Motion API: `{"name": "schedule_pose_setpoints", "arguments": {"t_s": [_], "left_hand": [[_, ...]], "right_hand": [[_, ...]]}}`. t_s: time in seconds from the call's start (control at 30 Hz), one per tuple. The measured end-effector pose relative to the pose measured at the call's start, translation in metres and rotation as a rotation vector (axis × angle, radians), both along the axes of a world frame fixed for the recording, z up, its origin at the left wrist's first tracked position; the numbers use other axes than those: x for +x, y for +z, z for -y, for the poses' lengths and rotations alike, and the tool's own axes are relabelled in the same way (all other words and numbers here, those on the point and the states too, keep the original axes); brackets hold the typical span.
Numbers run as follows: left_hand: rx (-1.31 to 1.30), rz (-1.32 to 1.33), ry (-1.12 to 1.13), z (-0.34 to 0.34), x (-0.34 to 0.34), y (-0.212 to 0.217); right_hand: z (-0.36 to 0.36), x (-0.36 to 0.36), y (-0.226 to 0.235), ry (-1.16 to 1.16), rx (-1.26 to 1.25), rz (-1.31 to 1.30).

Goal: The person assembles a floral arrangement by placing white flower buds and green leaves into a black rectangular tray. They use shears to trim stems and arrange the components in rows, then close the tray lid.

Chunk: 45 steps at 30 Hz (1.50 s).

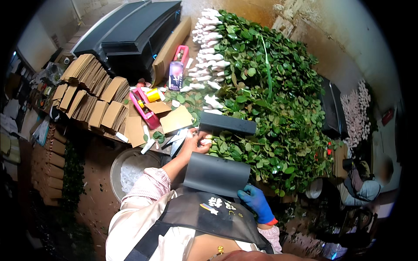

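Observation:
My bare left hand (196, 142) is at the left ends of the rose stems. Its fingers close around a pale rose head (206, 141). My right hand (257, 202), in a blue glove, grips the near right corner of a dark, curved wrapping sheet (217, 176). Between this sheet and a dark upright strip (228, 124) lie leafy rose stems (235, 149). Whether strip and sheet are one piece, I cannot tell. Beyond them is a large pile of leafy roses (278, 104), with white-sleeved heads (211, 56) on the left.
Dark sheets (139, 30) are stacked at the far left, behind bundles of brown cardboard pieces (98, 93). A pink tape dispenser (146, 108) and loose cardboard (177, 119) lie left of the roses. Below the table edge stands a bucket (116, 167) with white scraps. Another person (368, 189) is at right.

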State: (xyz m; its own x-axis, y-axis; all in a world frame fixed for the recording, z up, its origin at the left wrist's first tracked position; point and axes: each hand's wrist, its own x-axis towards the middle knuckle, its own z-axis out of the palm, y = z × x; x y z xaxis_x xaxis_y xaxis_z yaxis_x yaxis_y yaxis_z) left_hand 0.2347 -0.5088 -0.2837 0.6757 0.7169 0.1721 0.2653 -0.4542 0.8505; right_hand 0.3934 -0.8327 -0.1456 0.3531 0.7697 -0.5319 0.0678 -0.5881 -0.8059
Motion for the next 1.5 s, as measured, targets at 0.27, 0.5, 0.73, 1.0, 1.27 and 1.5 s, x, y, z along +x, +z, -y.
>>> {"name": "schedule_pose_setpoints", "arguments": {"t_s": [0.27, 0.5, 0.73, 1.0, 1.27, 1.5], "left_hand": [[-0.205, 0.073, 0.045, 0.004, -0.009, 0.0], [-0.138, 0.071, -0.115, -0.02, -0.039, -0.006], [0.534, 0.034, -0.497, -0.01, -0.005, 0.092], [0.628, -0.167, -0.549, -0.004, 0.006, 0.063], [0.062, -0.024, -0.681, -0.006, 0.016, -0.018], [0.418, -0.141, -0.603, 0.013, 0.023, 0.022]], "right_hand": [[-0.097, 0.017, 0.049, -0.034, 0.776, -0.305], [-0.178, 0.042, -0.01, 0.546, 0.242, 0.935], [-0.181, 0.038, -0.032, 0.492, 0.192, 0.932], [-0.183, 0.051, -0.011, 0.836, 0.245, 0.851], [-0.277, -0.033, 0.019, 1.041, 0.628, 0.914], [-0.399, -0.108, -0.103, 0.879, 0.229, 1.378]]}}
